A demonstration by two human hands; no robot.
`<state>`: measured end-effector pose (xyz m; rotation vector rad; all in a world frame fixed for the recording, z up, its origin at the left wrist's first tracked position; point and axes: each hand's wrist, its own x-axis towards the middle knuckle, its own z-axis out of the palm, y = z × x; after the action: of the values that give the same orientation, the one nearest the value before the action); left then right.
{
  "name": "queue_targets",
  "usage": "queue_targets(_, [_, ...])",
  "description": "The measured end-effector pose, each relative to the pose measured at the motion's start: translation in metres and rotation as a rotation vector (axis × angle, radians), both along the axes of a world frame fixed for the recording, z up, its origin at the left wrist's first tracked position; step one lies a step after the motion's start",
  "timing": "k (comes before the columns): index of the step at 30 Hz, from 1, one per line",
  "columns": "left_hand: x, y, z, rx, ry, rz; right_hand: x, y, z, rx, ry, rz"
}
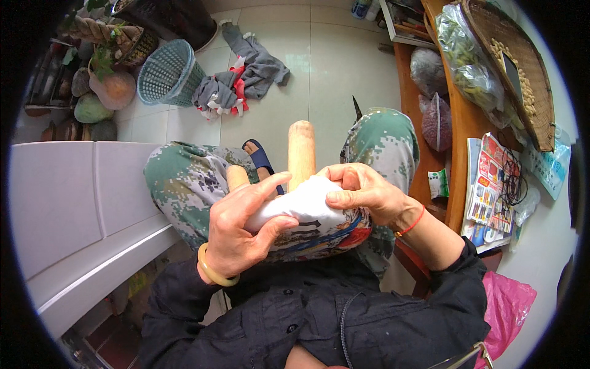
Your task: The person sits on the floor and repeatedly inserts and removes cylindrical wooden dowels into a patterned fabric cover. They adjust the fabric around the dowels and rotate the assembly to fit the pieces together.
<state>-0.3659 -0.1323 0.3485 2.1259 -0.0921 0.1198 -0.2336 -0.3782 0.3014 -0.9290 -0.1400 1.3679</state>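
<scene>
A thick, round-ended wooden rod (301, 147) points away from me between my knees. White cloth (313, 200) is gathered around its near end. My left hand (243, 224) wraps the left side of the cloth, thumb and fingers pressing on it. My right hand (369, 194) pinches the cloth at the rod's right side. A second, shorter wooden end (236, 177) shows beyond my left hand; whether it joins the rod is hidden. Printed fabric (313, 240) in blue, red and black lies below the white cloth over my lap.
Grey and red clothes (246, 74) lie on the tiled floor beside a blue-green plastic basket (167, 74). A white cabinet (80, 190) stands close on my left. At right, a wooden shelf (455, 203) holds bags and printed papers (491, 184), near a woven tray (538, 92).
</scene>
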Motion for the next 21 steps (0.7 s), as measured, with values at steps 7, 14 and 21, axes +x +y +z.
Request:
queue_targets(7, [0.006, 0.014, 0.003, -0.241, 0.262, -0.049, -0.010, -0.001, -0.003, 0.028, 0.072, -0.104])
queue_targets(14, [0.006, 0.014, 0.001, -0.287, 0.189, -0.084, -0.013, -0.012, -0.016, 0.142, 0.172, -0.216])
queue_targets(21, [0.006, 0.010, 0.003, -0.150, 0.167, -0.129, -0.015, -0.012, -0.027, 0.091, 0.119, -0.148])
